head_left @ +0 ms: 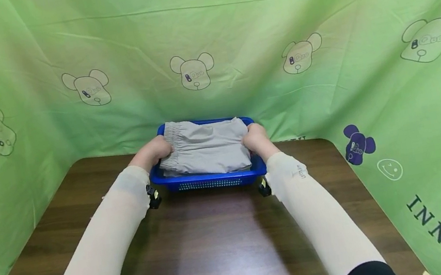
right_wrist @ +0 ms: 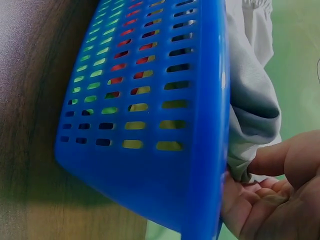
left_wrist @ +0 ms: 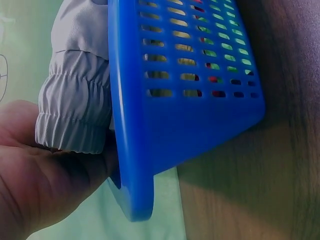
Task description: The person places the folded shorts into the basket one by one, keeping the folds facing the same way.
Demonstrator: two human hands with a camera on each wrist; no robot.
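Note:
Folded grey pants (head_left: 210,145) with a gathered elastic waistband lie on top in a blue plastic basket (head_left: 175,183) at the table's far side. My left hand (head_left: 155,150) holds their waistband end, its fingertips hidden under the cloth and behind the basket rim (left_wrist: 131,150). At the opposite end, my right hand (head_left: 257,139) pinches a fold of the grey cloth between thumb and fingers, as the right wrist view shows. Both hands are at the basket's short sides, just inside the rim.
Red, yellow and green patches show through the slots of the basket wall (right_wrist: 150,175). The basket stands on a brown wooden table (head_left: 222,245). A green printed curtain (head_left: 244,20) hangs behind and along both sides, close behind the basket.

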